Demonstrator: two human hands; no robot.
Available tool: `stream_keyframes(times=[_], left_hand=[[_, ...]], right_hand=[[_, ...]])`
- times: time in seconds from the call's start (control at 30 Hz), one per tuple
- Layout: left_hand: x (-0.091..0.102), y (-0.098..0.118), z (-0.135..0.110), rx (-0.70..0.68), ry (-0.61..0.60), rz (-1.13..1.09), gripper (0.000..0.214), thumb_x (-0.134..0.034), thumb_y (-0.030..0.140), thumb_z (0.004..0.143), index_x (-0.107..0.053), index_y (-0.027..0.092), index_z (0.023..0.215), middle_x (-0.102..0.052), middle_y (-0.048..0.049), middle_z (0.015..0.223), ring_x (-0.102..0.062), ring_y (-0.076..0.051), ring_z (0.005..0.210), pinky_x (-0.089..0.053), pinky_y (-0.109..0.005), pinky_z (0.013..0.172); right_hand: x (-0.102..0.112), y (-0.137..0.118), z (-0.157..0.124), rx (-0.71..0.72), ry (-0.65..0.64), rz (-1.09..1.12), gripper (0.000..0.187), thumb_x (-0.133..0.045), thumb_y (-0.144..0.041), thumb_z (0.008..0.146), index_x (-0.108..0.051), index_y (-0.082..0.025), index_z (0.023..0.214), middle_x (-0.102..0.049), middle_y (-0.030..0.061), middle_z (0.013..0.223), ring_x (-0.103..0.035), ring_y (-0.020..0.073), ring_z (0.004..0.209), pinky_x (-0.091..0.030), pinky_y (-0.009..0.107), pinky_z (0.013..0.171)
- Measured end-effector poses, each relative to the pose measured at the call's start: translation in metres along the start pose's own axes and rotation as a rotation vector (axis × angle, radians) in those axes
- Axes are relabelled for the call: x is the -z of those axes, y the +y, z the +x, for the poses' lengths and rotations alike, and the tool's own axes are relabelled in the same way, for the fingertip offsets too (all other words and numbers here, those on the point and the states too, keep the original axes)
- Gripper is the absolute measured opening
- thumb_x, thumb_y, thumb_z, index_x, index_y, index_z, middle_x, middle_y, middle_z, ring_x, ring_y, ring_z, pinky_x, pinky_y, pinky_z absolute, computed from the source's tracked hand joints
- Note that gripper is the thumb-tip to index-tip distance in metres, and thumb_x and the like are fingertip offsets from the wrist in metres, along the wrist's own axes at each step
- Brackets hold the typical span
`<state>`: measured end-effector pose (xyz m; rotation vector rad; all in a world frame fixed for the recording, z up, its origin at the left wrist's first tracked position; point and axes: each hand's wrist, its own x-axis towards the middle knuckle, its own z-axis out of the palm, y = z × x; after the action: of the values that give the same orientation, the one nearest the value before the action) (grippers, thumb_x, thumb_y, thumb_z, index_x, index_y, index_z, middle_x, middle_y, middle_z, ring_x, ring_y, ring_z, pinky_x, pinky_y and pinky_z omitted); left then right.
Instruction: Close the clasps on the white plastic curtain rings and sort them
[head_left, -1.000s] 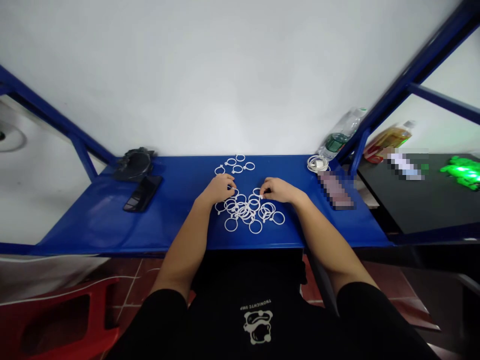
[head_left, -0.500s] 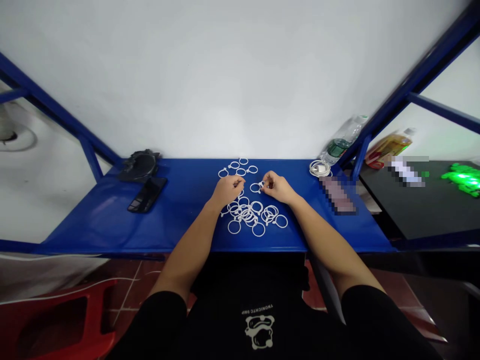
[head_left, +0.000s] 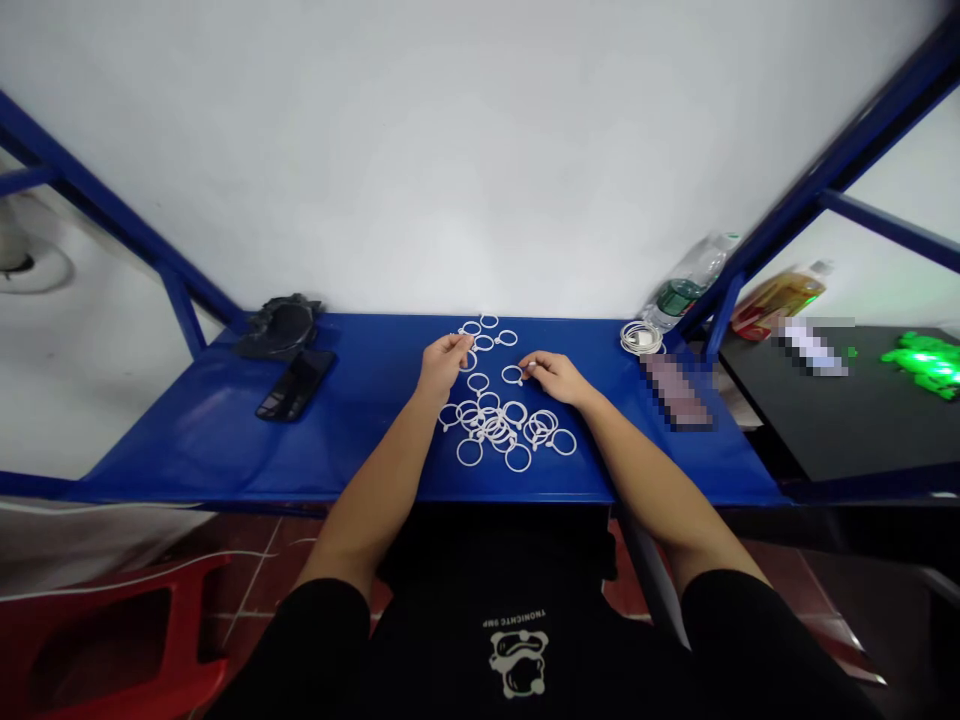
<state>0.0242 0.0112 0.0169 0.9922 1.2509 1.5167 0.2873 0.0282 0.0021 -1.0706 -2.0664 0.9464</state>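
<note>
White curtain rings with small eyelets lie on the blue tabletop (head_left: pixel 382 400), most of them in an overlapping pile (head_left: pixel 495 430) near the front edge. Beyond the pile, my left hand (head_left: pixel 442 366) pinches thumb and fingers together at a white ring (head_left: pixel 471 362), partly covered by the fingertips. My right hand (head_left: pixel 553 377) is closed too, a bit of white showing between its fingers. Against those fingertips sits another curtain ring (head_left: pixel 512 374). A few more rings (head_left: pixel 484 343) are spread toward the wall.
On the left are a black phone (head_left: pixel 295 385) and a dark crumpled item (head_left: pixel 281 328). To the right stand a coiled white cable (head_left: pixel 640 338), a water bottle (head_left: pixel 686 290) and a blurred-out flat object (head_left: pixel 677 392). Blue frame bars (head_left: pixel 180 300) flank the table.
My left hand has moved slightly left and away from me, now at a ring; a ring previously behind it has come into view. My right hand has stayed nearly in place.
</note>
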Motion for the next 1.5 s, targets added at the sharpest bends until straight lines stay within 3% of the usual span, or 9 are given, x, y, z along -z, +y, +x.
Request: stream_keyframes(times=[0.2, 0.5, 1.17, 1.23, 1.33, 1.43, 1.5], left_hand=[[0.002, 0.008, 0.002, 0.226, 0.019, -0.151, 0.035, -0.09, 0.043, 0.078, -0.077, 0.018, 0.098, -0.069, 0.0001, 0.075, -0.059, -0.008, 0.058, -0.05, -0.022, 0.063], [0.001, 0.01, -0.001, 0.203, 0.034, -0.194, 0.032, -0.076, 0.033, 0.073, -0.081, 0.015, 0.099, -0.081, -0.0075, 0.091, -0.071, -0.013, 0.073, -0.054, -0.024, 0.07], [-0.001, 0.011, -0.001, 0.182, 0.042, -0.129, 0.031, -0.072, 0.03, 0.068, -0.08, 0.016, 0.094, -0.08, -0.0076, 0.089, -0.069, -0.014, 0.071, -0.051, -0.023, 0.064], [-0.001, 0.011, -0.001, 0.171, 0.032, -0.134, 0.031, -0.072, 0.03, 0.068, -0.08, 0.016, 0.094, -0.079, -0.0075, 0.088, -0.069, -0.015, 0.072, -0.051, -0.023, 0.064], [-0.001, 0.011, -0.002, 0.163, 0.028, -0.134, 0.03, -0.071, 0.03, 0.068, -0.08, 0.016, 0.094, -0.079, -0.0075, 0.089, -0.07, -0.015, 0.074, -0.051, -0.024, 0.065], [-0.001, 0.009, -0.001, 0.172, 0.041, -0.132, 0.031, -0.07, 0.03, 0.068, -0.08, 0.016, 0.093, -0.079, -0.0076, 0.089, -0.069, -0.015, 0.073, -0.051, -0.024, 0.065], [-0.001, 0.009, -0.001, 0.17, 0.037, -0.135, 0.031, -0.07, 0.031, 0.068, -0.08, 0.016, 0.094, -0.079, -0.0076, 0.089, -0.069, -0.015, 0.073, -0.051, -0.024, 0.065]], right_hand=[[-0.001, -0.002, 0.0, -0.027, 0.03, 0.052, 0.027, -0.049, -0.025, 0.095, -0.075, -0.02, 0.099, -0.079, 0.0018, 0.084, -0.068, 0.0165, 0.071, -0.053, 0.028, 0.073], [0.001, -0.002, 0.001, -0.018, 0.045, -0.029, 0.03, -0.049, -0.018, 0.089, -0.078, -0.02, 0.095, -0.079, 0.0008, 0.082, -0.071, 0.018, 0.077, -0.054, 0.03, 0.08], [0.005, 0.002, 0.001, 0.018, 0.06, -0.149, 0.033, -0.044, -0.012, 0.085, -0.077, -0.019, 0.087, -0.075, 0.0015, 0.077, -0.068, 0.0184, 0.072, -0.052, 0.029, 0.075], [0.004, 0.005, 0.001, 0.048, 0.11, -0.165, 0.034, -0.045, -0.012, 0.086, -0.077, -0.02, 0.091, -0.077, 0.003, 0.084, -0.071, 0.0202, 0.079, -0.055, 0.032, 0.083], [0.002, 0.009, 0.002, 0.148, 0.169, -0.188, 0.038, -0.047, -0.013, 0.087, -0.078, -0.021, 0.108, -0.078, 0.0092, 0.119, -0.073, 0.026, 0.112, -0.055, 0.042, 0.103], [-0.001, 0.011, 0.003, 0.206, 0.132, -0.232, 0.041, -0.051, -0.015, 0.092, -0.077, -0.022, 0.122, -0.061, 0.0126, 0.154, -0.053, 0.0305, 0.149, -0.048, 0.051, 0.118], [-0.002, 0.01, 0.003, 0.206, 0.084, -0.27, 0.039, -0.051, -0.016, 0.095, -0.077, -0.023, 0.123, -0.053, 0.0124, 0.162, -0.043, 0.0306, 0.158, -0.045, 0.052, 0.122]])
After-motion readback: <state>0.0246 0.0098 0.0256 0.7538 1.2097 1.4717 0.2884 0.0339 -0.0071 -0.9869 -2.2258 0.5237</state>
